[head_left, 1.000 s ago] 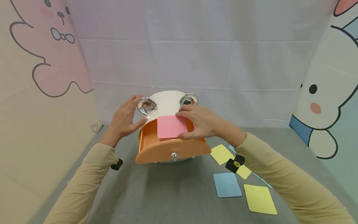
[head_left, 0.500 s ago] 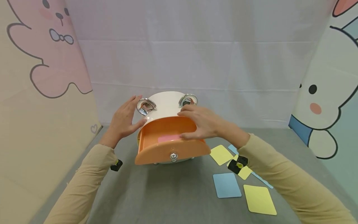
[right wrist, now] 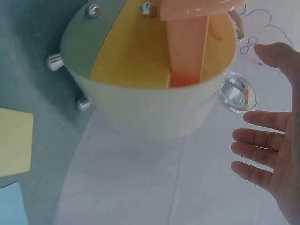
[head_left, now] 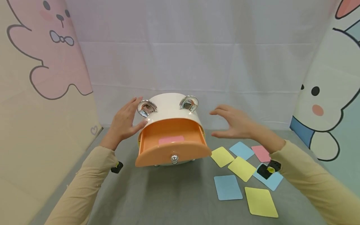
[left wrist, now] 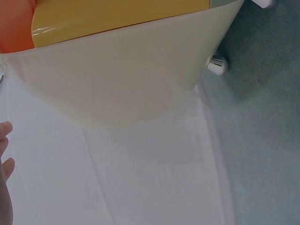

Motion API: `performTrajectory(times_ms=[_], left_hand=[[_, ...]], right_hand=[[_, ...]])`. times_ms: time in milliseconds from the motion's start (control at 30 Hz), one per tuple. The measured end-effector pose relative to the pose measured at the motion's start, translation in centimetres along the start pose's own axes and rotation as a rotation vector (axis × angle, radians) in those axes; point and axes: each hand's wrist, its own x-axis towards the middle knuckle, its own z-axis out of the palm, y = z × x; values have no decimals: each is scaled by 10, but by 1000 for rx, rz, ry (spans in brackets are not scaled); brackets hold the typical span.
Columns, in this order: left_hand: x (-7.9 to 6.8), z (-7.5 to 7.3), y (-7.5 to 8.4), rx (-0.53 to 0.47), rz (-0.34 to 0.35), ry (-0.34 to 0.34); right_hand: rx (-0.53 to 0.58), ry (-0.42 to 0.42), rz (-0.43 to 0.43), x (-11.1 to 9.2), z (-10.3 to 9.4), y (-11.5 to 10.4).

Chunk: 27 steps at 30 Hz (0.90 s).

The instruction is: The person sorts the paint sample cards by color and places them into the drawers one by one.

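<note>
A white storage box (head_left: 168, 104) with two silver ear-like rings stands on the grey cloth in the head view. Its top orange drawer (head_left: 156, 156), with a round silver knob (head_left: 174, 158), is pulled out. Inside the drawer lies a pink card (head_left: 171, 139), partly hidden by the drawer front. My left hand (head_left: 123, 123) is at the box's left side near the left ring, fingers extended, thumb by the drawer opening; contact is hard to tell. To the right of the box, my right hand (head_left: 234, 123) is in the air with spread fingers, holding nothing.
Several cards lie on the grey cloth to the right, among them a blue card (head_left: 228, 187), a yellow card (head_left: 261, 202) and a pink card (head_left: 261, 153). Beneath the top drawer, the right wrist view shows a yellow drawer (right wrist: 133, 51). A white curtain (head_left: 197, 62) hangs behind.
The pink card in my right hand dropped into the drawer. The right hand then moved right, away from the box, uncovering more cards. My left hand has stayed in place.
</note>
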Motion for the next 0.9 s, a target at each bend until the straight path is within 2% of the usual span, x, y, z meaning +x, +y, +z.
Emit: performTrajectory(times_ms=[267, 500, 700, 900], left_hand=[[1, -1, 0, -7, 2, 8], [-1, -3, 0, -2, -21, -13], [-1, -3, -1, -5, -18, -4], [0, -3, -2, -2, -18, -4]], right_hand=[[-30, -34, 179, -53, 6, 50], [-39, -85, 378, -108, 23, 96], [-102, -100, 484, -149, 53, 132], [-10, -91, 587, -167, 88, 142]])
